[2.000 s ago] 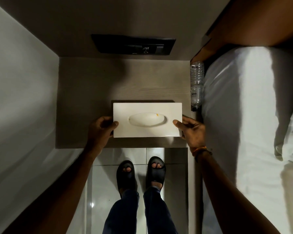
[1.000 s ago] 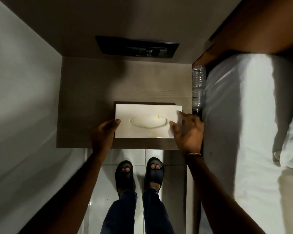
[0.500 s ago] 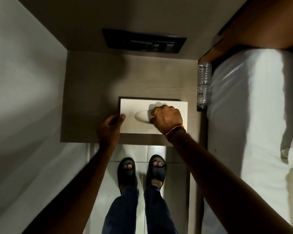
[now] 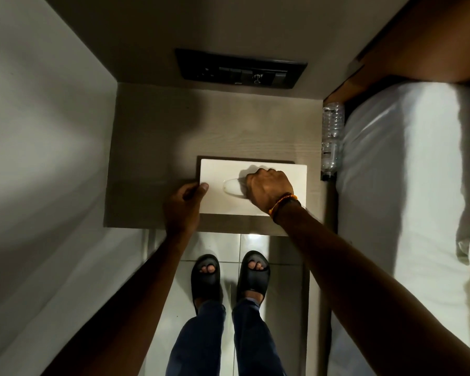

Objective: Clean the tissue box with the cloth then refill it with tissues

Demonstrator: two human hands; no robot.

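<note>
White tissue box flat near front edge of wooden nightstand; bare top behind and left. Left hand clamped on box's left end, thumb on top. Right hand curled over the slot, grip unclear. Bottle wedged beside bed.

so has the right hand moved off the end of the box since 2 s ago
Yes. The right hand has shifted left, away from the bottle, from the box's right end onto its top, over the oval opening.
</note>
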